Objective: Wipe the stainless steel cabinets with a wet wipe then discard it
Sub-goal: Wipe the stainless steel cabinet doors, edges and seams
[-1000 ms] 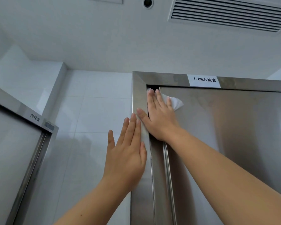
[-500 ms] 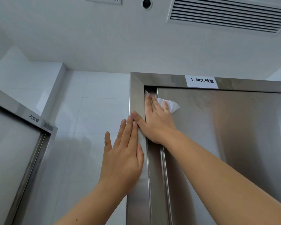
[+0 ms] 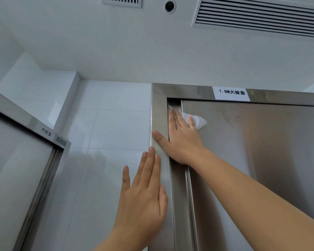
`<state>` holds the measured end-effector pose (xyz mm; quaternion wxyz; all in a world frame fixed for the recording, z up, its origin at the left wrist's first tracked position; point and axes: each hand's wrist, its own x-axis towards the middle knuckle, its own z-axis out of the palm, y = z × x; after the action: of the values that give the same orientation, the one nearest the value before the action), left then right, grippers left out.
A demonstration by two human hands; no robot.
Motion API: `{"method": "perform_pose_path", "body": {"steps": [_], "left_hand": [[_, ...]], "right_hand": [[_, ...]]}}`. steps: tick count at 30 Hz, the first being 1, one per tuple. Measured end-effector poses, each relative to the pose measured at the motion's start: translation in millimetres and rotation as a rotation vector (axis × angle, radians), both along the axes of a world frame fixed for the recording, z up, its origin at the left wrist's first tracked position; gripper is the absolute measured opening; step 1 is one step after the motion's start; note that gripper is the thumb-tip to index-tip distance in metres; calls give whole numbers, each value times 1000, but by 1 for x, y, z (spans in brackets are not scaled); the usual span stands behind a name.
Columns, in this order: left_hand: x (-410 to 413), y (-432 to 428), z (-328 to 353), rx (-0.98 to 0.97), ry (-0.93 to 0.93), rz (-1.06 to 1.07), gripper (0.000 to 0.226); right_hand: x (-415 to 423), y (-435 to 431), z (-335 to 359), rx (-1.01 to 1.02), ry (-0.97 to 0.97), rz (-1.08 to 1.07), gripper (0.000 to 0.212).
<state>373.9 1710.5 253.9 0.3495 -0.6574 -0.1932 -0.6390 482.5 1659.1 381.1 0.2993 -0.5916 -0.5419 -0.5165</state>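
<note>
A tall stainless steel cabinet (image 3: pixel 261 142) fills the right side, seen from below, with a white label on its top frame. My right hand (image 3: pixel 181 138) lies flat with straight fingers on the upper left corner of its door, pressing a white wet wipe (image 3: pixel 198 121) against the steel; part of the wipe sticks out to the right of the fingers. Its thumb rests on the cabinet's left frame. My left hand (image 3: pixel 145 194) is flat and held open against the cabinet's left outer edge, lower down, holding nothing.
A second steel cabinet (image 3: pixel 22 160) with a small label stands at the left. White tiled wall (image 3: pixel 107 133) runs between the two cabinets. Ceiling vents (image 3: pixel 257 17) are overhead.
My right hand with the wipe has slid slightly down the door's left edge from the top corner. My left hand has dropped a little along the frame.
</note>
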Motion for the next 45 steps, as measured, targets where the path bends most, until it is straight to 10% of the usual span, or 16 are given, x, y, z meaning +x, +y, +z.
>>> {"method": "perform_pose_path", "body": {"steps": [24,45], "left_hand": [[1,3,-15,57,-17,10,59],[-5,0,-68,-101,79,-166,60]], "right_hand": [[-7,0,29,31,88,23,83],[-7,-2,-81,5,68,122,74]]}}
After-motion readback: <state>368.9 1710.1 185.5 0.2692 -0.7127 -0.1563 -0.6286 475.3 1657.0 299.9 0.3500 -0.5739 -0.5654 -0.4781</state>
